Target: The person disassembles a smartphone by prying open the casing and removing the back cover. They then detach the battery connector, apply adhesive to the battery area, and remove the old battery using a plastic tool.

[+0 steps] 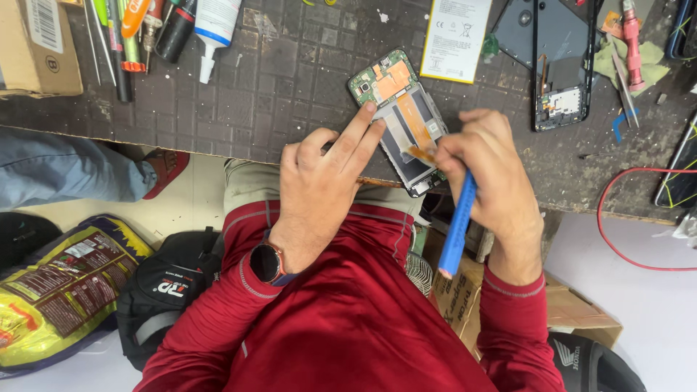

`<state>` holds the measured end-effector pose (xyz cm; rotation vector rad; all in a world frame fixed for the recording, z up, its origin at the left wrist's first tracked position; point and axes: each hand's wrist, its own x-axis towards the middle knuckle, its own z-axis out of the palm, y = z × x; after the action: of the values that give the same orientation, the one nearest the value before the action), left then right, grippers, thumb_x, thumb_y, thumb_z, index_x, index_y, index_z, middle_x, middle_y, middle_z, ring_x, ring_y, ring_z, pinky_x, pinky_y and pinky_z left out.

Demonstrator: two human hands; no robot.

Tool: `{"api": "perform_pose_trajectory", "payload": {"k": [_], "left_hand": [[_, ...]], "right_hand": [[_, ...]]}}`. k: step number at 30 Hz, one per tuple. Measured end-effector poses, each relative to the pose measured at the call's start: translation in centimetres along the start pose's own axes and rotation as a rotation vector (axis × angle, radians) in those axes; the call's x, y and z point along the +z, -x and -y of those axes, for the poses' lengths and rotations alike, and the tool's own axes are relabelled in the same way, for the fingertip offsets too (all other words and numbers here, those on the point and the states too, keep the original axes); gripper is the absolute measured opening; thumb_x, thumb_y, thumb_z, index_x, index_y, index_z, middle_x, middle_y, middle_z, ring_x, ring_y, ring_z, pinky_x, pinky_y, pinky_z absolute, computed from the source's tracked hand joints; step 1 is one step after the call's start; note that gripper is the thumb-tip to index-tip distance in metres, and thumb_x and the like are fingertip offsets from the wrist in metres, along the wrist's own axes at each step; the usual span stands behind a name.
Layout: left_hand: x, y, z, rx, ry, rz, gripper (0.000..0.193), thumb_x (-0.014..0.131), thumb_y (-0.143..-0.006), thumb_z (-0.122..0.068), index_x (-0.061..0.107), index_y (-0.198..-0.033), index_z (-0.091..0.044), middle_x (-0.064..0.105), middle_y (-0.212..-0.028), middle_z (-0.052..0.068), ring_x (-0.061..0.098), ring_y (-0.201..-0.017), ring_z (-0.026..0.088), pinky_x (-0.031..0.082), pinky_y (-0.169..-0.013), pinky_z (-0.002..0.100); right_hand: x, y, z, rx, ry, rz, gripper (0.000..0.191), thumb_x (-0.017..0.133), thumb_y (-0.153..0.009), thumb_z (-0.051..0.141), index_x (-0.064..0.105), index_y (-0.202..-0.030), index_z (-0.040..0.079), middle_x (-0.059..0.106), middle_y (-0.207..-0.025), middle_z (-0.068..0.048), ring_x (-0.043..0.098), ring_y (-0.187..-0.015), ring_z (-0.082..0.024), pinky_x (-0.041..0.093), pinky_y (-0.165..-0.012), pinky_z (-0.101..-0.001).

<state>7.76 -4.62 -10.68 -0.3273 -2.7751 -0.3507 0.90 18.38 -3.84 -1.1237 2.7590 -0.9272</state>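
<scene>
An opened phone [401, 109] with a green circuit board and orange flex cables lies at the near edge of the dark workbench [290, 80]. My left hand [323, 181] presses two fingers on the phone's left side and holds it down. My right hand [486, 174] grips a blue tool [457, 229]; its tip, hidden under my fingers, meets an orange flex cable [421, 154] near the phone's lower end. A watch sits on my left wrist.
A white phone battery [455, 38] and a black phone frame [555, 62] lie further back. Pens, a glue bottle [213, 29] and a cardboard box [36, 47] sit at the left. A red wire [617, 239] loops at the right. Bags lie on the floor.
</scene>
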Motion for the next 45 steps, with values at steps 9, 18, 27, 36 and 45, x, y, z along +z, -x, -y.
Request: {"api": "perform_pose_trajectory", "payload": {"k": [9,18,27,36,45], "left_hand": [[-0.1,0.0,-0.1,-0.01,0.022,0.015,0.067,0.07,-0.088,-0.011,0.056,-0.152,-0.025,0.042,-0.162,-0.014,0.048,-0.114,0.017,0.041,-0.093,0.033],[-0.1,0.0,-0.2,-0.013,0.005,0.029,0.068,0.071,-0.087,-0.01,0.056,-0.151,-0.026,0.042,-0.162,-0.014,0.048,-0.113,0.017,0.041,-0.092,0.033],[0.1,0.0,-0.1,-0.019,0.07,0.023,0.067,0.074,-0.088,-0.018,0.056,-0.152,-0.024,0.042,-0.162,-0.012,0.05,-0.112,0.018,0.042,-0.092,0.035],[-0.7,-0.2,0.3,-0.006,0.205,0.061,0.071,0.076,-0.083,-0.017,0.054,-0.151,-0.019,0.046,-0.159,-0.007,0.051,-0.112,0.021,0.042,-0.094,0.038],[-2.1,-0.6,1.6,0.042,0.632,0.011,0.087,0.082,-0.08,-0.007,0.039,-0.156,-0.004,0.048,-0.159,0.006,0.055,-0.13,0.026,0.041,-0.111,0.043]], "right_hand": [[0.6,3.6,1.1,0.062,-0.001,-0.076,0.014,0.072,-0.092,0.005,0.059,-0.099,0.003,0.054,-0.085,-0.009,0.052,-0.087,-0.032,0.048,-0.106,-0.0537],[2.6,5.0,1.0,0.131,-0.043,-0.189,0.039,0.081,-0.089,0.024,0.056,-0.111,0.004,0.042,-0.079,-0.005,0.046,-0.086,-0.027,0.048,-0.105,-0.0514],[3.8,2.3,4.9,0.452,0.461,-0.126,0.097,0.091,-0.068,0.056,0.057,-0.136,-0.004,0.055,-0.105,-0.015,0.046,-0.103,-0.034,0.036,-0.097,-0.0495],[3.3,2.9,4.2,0.309,0.502,-0.061,0.088,0.086,-0.077,0.052,0.061,-0.135,-0.009,0.052,-0.086,-0.011,0.049,-0.088,-0.031,0.039,-0.088,-0.0467],[4.4,4.7,2.4,0.116,0.495,-0.258,0.039,0.078,-0.095,0.028,0.073,-0.12,-0.001,0.049,-0.077,-0.009,0.052,-0.082,-0.031,0.052,-0.091,-0.0479]]}}
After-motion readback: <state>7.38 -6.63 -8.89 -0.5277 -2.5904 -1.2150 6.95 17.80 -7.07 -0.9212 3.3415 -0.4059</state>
